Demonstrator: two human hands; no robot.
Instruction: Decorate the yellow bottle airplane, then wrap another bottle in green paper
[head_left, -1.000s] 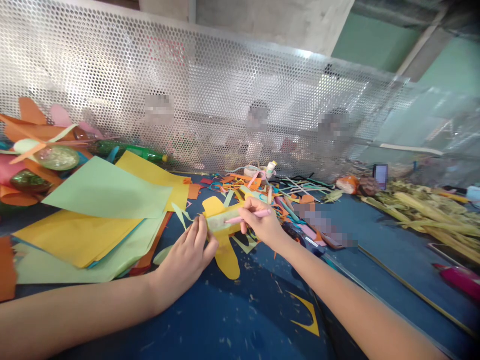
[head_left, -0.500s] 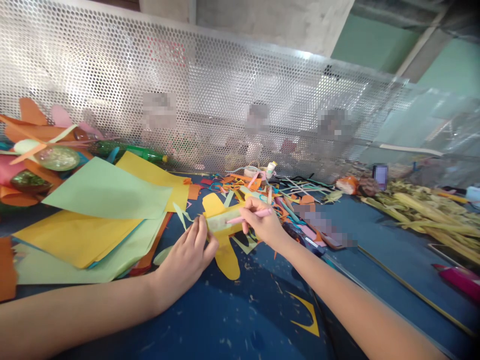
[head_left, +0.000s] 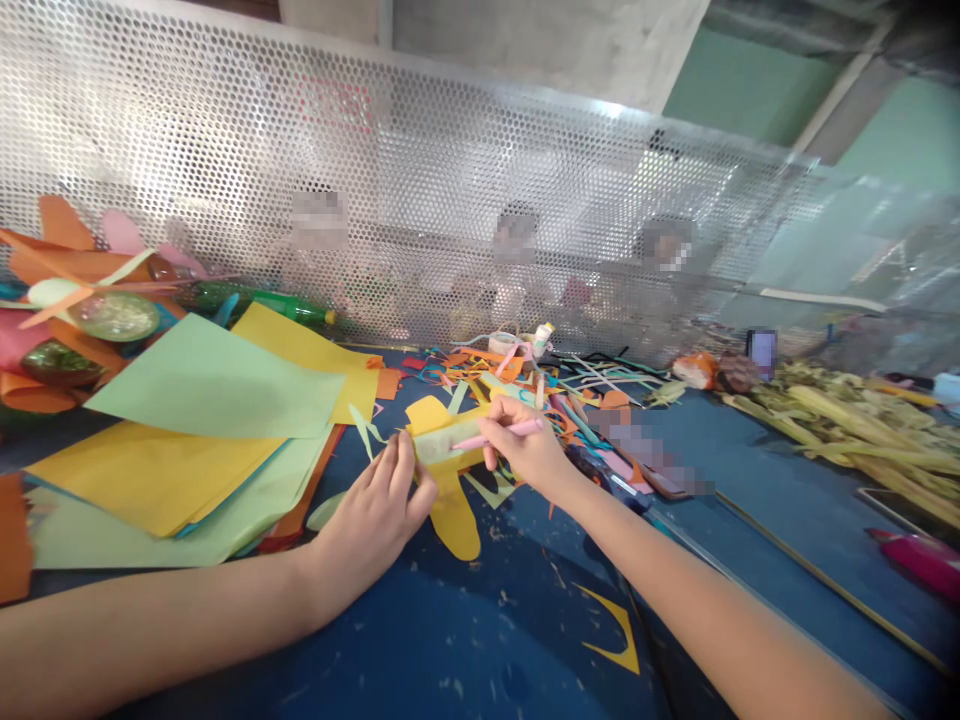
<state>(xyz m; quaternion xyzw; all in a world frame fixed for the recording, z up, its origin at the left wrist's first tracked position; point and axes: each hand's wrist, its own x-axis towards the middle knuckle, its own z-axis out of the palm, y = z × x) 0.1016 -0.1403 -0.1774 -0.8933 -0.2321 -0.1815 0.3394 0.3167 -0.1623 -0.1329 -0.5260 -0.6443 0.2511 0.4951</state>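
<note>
A yellow paper craft piece [head_left: 457, 520] with rounded, wing-like ends lies on the table in front of me. Across its middle runs a yellow body with a pale green strip [head_left: 435, 446] on top. My left hand [head_left: 375, 500] grips the near left end of that body with fingertips bent over it; the thumb is partly hidden. Pinched in my right hand [head_left: 525, 450] is a pink pen [head_left: 519, 428], its tip at the pale strip. Part of the body's right end is hidden behind my right fingers.
Green and yellow paper sheets [head_left: 217, 380] are stacked left, near finished paper-and-bottle crafts [head_left: 82, 290] and a green bottle [head_left: 285, 305]. Coloured scraps [head_left: 487, 362] and a glue bottle [head_left: 542, 338] lie behind. Dried husks [head_left: 840, 415] are right. A perforated metal screen [head_left: 420, 180] stands behind, with people beyond.
The pen tip has shifted very slightly along the pale strip. My left hand and the yellow piece stay in place.
</note>
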